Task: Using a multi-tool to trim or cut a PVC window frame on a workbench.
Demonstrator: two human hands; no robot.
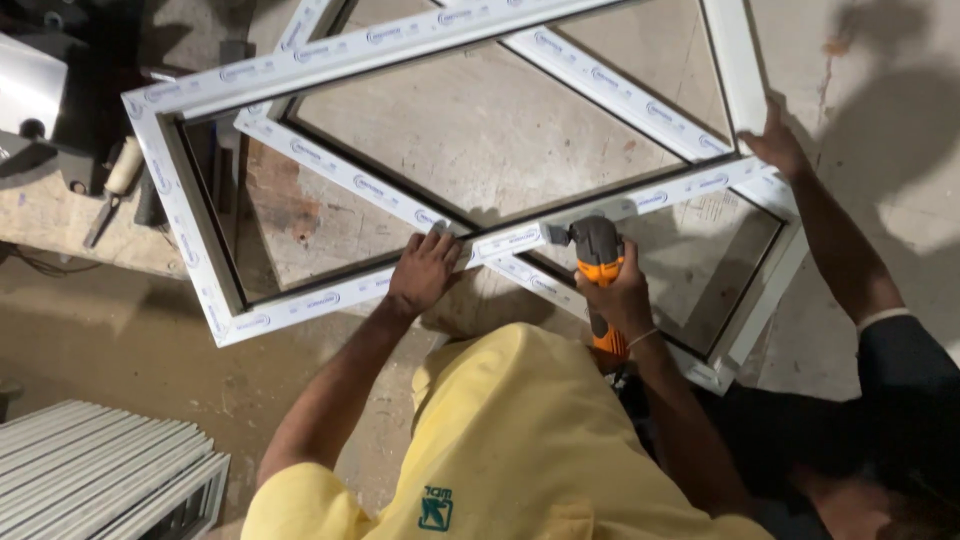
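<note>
Two white plastic window frames lie crossed, one on top of the other, over a concrete surface. My left hand (425, 270) presses flat on the near rail of the upper frame (300, 300). My right hand (622, 298) grips an orange and grey power tool (600, 250), whose head touches the same rail just right of my left hand. The lower frame (620, 95) runs diagonally beneath. A co-worker's hand (775, 140) holds the frames at their far right corner.
A stack of white ribbed profiles (100, 470) lies at the bottom left. Hand tools, one with a pale handle (122, 170), rest on a worn bench at the upper left. The co-worker's dark sleeve (905, 370) fills the right edge.
</note>
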